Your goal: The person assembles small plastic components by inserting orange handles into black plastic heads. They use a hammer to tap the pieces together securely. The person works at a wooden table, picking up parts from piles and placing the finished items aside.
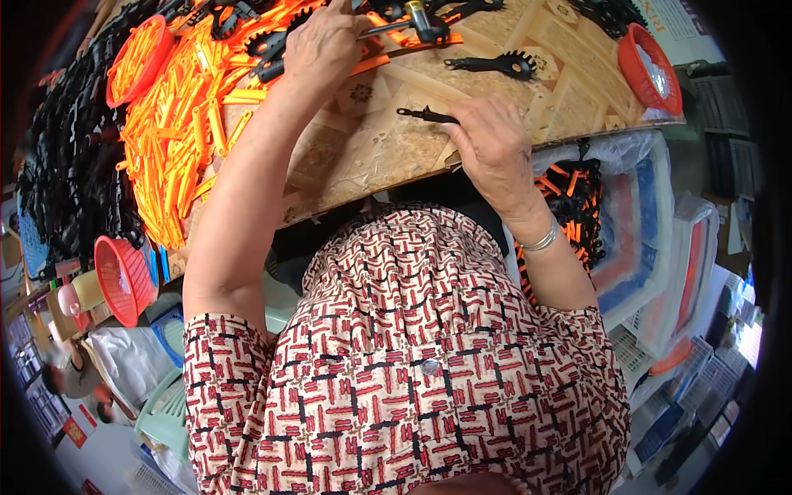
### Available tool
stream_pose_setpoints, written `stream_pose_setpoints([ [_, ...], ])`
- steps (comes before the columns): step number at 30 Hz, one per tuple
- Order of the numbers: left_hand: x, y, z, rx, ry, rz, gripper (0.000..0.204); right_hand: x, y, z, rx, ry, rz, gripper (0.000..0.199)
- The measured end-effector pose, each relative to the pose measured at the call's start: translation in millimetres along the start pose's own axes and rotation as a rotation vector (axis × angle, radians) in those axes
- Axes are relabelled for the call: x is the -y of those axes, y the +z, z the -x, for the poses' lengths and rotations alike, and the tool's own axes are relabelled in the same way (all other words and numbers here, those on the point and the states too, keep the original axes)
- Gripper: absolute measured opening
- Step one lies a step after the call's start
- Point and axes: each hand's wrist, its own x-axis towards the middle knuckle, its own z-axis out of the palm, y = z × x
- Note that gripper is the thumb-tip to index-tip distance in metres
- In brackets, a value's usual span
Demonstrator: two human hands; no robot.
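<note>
My right hand (pixel 495 140) is closed near the table's front edge, pinching a slim black plastic part (pixel 427 115) that points left. Farther off, my left hand (pixel 322 49) reaches across to the far middle of the table, fingers bent together; what they hold is hidden at the picture's top edge. Right beside it lies a tool with a metal shaft and a black and amber end (pixel 425 23). Under and left of that hand are black toothed parts (pixel 268 45) and orange strips. A black toothed piece (pixel 495 64) rests on the patterned table (pixel 355 153) beyond my right hand.
A large heap of orange plastic pieces (pixel 177 157) covers the table's left, with black parts (pixel 74 157) beyond. Red baskets stand at far left (pixel 140 62), lower left (pixel 124 280) and far right (pixel 652 70). A plastic-lined crate (pixel 635 223) with orange and black pieces sits below right.
</note>
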Motion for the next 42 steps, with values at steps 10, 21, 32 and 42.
stream_pose_setpoints([
  [10,-13,-35,41,-0.062,-0.136,0.58,0.022,5,-5,-4,-0.08,0.008,-0.024,0.02],
  [21,-11,-58,80,0.086,-0.625,1.094,0.035,10,7,-7,-0.095,0.086,-0.181,0.024],
  [32,-6,-56,72,0.125,-0.519,0.758,0.032,11,5,-11,-0.166,0.262,-0.421,0.023],
  [42,-10,2,-17,0.125,0.077,0.088,0.019,-1,26,2,-0.245,0.265,-0.359,0.026],
])
